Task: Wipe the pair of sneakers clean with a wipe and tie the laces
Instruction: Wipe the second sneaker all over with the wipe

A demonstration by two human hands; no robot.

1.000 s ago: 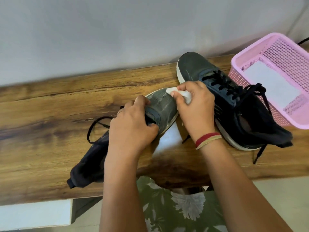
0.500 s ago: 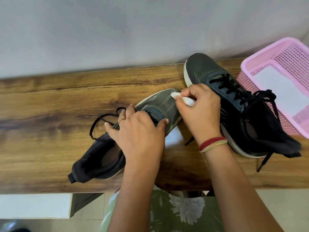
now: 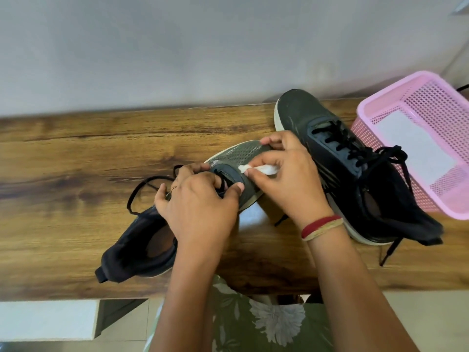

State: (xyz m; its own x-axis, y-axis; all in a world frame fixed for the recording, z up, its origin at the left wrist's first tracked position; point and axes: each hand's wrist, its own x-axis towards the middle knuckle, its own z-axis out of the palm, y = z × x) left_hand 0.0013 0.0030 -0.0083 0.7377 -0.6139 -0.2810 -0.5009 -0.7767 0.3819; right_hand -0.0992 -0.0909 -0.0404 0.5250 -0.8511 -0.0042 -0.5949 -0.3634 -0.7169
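Your right grip [image 3: 286,184] pinches a thin wipe [image 3: 266,169] that may slip out, and the sneaker [image 3: 241,154] clamped under your left grip [image 3: 200,201] could skid.

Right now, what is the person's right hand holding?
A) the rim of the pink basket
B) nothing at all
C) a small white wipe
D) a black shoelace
C: the right hand pinches a small white wipe against the upper of the near sneaker, which the left hand grips.
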